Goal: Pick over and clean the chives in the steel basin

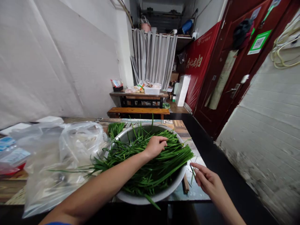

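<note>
A wide metal basin (150, 200) is heaped with long garlic chives (173, 156), many lying lengthwise with their ends over the right rim. Above the heap is my left hand (156, 147), its fingers curled together; what lies between the fingertips is hidden. My right hand (207, 178) is beyond the basin's right rim, thumb and fingers pinched on a short green chive piece (192, 170). Another small bunch of chives (115, 128) lies on the table behind the basin's left side.
Clear plastic bags (79, 147) crowd the table's left side. Thin wooden sticks (186, 184) lie by the basin's right rim, near the table edge. Farther back stand a bench (138, 110) and a second table with a white container (152, 90). A red door (220, 72) is at right.
</note>
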The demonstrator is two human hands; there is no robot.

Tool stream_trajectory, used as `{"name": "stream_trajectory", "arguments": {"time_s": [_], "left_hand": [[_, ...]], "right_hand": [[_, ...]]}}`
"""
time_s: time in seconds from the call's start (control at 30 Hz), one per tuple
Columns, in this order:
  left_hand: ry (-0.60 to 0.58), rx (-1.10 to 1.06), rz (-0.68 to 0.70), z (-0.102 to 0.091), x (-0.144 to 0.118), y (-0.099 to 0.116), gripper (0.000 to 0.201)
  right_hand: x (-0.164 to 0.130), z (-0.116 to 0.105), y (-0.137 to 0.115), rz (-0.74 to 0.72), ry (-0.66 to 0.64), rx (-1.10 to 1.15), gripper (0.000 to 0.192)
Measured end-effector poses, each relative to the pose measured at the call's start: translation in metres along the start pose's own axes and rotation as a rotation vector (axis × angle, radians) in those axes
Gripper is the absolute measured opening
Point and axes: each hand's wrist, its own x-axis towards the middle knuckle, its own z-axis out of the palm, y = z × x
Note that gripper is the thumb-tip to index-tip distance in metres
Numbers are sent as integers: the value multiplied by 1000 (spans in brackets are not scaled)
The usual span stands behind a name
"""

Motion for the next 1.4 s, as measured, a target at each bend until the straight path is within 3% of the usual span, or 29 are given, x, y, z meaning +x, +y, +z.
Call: {"name": "stream_trajectory", "arguments": {"time_s": [0.13, 0.5, 0.97, 1.23, 1.4], "left_hand": [[-66, -82, -36, 3, -2, 2, 38], [-156, -338, -132, 24, 1, 38, 27], [-176, -391, -168, 22, 1, 34, 23], [-215, -258, -86, 20, -1, 34, 31], [-306, 23, 121, 19, -8, 31, 30]], "right_hand": [[-3, 3, -8, -5, -2, 15, 52], [-3, -5, -27, -97, -26, -39, 45], [-4, -3, -21, -78, -49, 1, 45], [-5, -3, -14, -61, -37, 4, 47], [-2, 3, -14, -64, -29, 74, 48]]}}
